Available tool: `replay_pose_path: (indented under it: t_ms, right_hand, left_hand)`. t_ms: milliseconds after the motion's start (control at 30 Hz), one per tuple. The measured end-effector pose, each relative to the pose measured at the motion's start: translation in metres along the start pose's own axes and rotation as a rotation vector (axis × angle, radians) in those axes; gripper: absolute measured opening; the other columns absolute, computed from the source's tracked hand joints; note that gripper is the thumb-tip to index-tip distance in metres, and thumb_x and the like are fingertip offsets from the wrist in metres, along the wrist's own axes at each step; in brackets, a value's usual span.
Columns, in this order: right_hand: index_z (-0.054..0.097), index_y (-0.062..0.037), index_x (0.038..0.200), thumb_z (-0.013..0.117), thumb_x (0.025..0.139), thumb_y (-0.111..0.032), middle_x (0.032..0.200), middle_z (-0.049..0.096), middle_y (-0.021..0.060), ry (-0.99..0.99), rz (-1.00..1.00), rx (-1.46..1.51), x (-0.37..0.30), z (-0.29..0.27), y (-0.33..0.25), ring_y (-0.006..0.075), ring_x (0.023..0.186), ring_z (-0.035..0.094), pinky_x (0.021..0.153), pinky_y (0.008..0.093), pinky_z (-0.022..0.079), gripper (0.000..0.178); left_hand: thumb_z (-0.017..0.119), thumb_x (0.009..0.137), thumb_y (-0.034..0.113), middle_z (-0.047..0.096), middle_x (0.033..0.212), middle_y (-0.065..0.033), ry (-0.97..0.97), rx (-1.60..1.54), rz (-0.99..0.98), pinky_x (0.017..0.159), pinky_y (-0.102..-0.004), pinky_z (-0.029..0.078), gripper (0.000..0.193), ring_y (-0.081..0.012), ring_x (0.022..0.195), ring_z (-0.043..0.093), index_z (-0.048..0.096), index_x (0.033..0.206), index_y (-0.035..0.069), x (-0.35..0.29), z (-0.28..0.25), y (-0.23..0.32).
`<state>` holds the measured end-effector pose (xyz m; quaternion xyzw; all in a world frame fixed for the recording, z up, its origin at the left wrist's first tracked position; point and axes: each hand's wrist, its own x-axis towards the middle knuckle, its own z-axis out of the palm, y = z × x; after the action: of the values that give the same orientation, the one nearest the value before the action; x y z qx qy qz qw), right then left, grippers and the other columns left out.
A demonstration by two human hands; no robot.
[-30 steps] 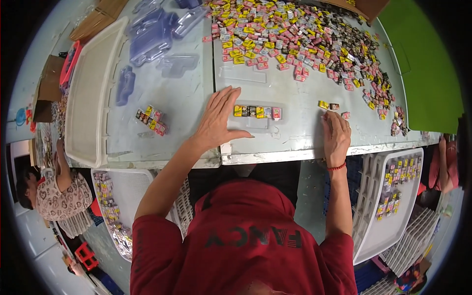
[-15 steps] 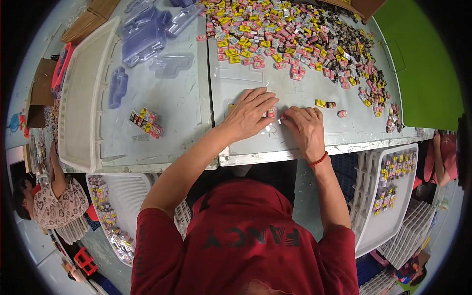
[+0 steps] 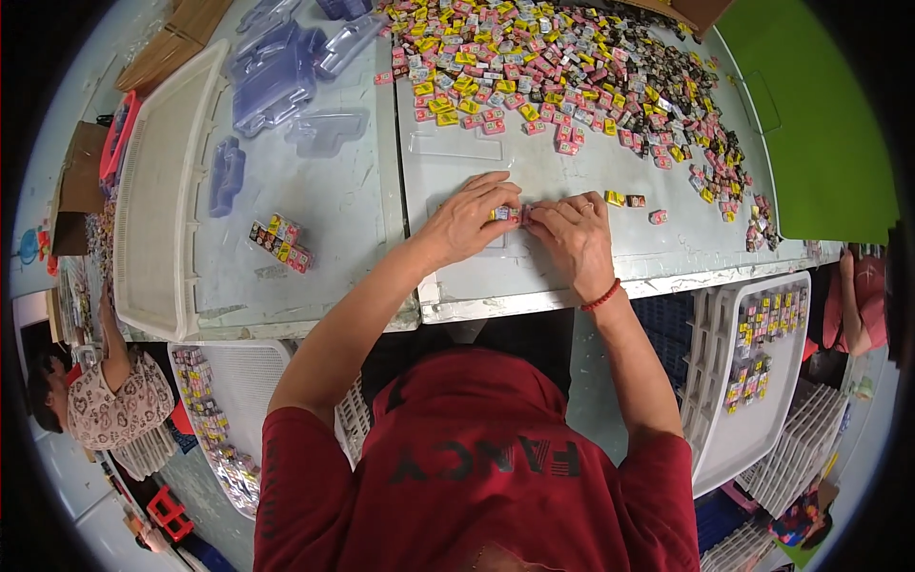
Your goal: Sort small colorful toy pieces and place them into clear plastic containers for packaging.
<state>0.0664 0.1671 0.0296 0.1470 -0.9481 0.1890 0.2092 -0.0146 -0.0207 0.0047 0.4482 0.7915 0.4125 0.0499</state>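
Note:
My left hand (image 3: 469,219) is closed round a short row of small printed boxes (image 3: 504,214) at the table's near side. Against the right end of that row, my right hand (image 3: 577,234) pinches a small pink box (image 3: 526,215). A clear plastic piece shows partly under the left hand, its shape mostly hidden. Right of my hands lie a yellow box (image 3: 614,198), a dark box (image 3: 636,201) beside it and a lone pink box (image 3: 659,217). Beyond the hands is a flat clear plastic tray (image 3: 456,146).
A large heap of small boxes (image 3: 562,76) covers the far table. To the left are clear bluish plastic trays (image 3: 276,81), a packed cluster of boxes (image 3: 281,242) and a white crate (image 3: 162,191). Crates (image 3: 753,381) with packs stand below right. Other people sit at both sides.
Both hands have drawn closer together, the right one moving slightly left. The boxes between them now show more clearly, with the pink box against the row's end.

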Motion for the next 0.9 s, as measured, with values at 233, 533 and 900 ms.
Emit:
replay_pose_path:
  t_ms: [233,533,900]
  right_hand:
    - [0.070,-0.0131,0.089,0.074,0.073,-0.016,0.093,0.069,-0.0021,0.039,-0.030,-0.061,-0.006,0.003,-0.001,0.0165,0.084,0.061,0.093,0.0408,0.040,0.017]
    - [0.070,-0.0126,0.089,0.074,0.073,-0.016,0.095,0.069,-0.0023,0.058,-0.039,-0.023,-0.007,0.007,0.001,0.0165,0.084,0.060,0.095,0.0423,0.039,0.016]
    - [0.069,-0.0101,0.088,0.073,0.074,-0.012,0.101,0.070,0.0019,0.128,0.063,0.020,-0.015,0.019,-0.010,0.0160,0.082,0.062,0.093,0.0404,0.040,0.014]
  left_hand:
    - [0.068,0.082,0.018,0.062,0.112,-0.0114,0.054,0.254,0.191,0.101,-0.0408,0.044,0.027,-0.0296,0.117,0.053,0.063,0.103,0.001,-0.004,0.007,-0.005]
    - [0.068,0.082,0.016,0.062,0.114,-0.0112,0.051,0.330,0.225,0.101,-0.0430,0.044,0.030,-0.0291,0.115,0.055,0.060,0.106,0.000,-0.006,0.005,-0.004]
    - [0.063,0.088,0.019,0.062,0.114,-0.0135,0.036,0.258,0.212,0.102,-0.0433,0.044,0.029,-0.0293,0.115,0.055,0.057,0.110,0.001,-0.006,0.004,-0.007]
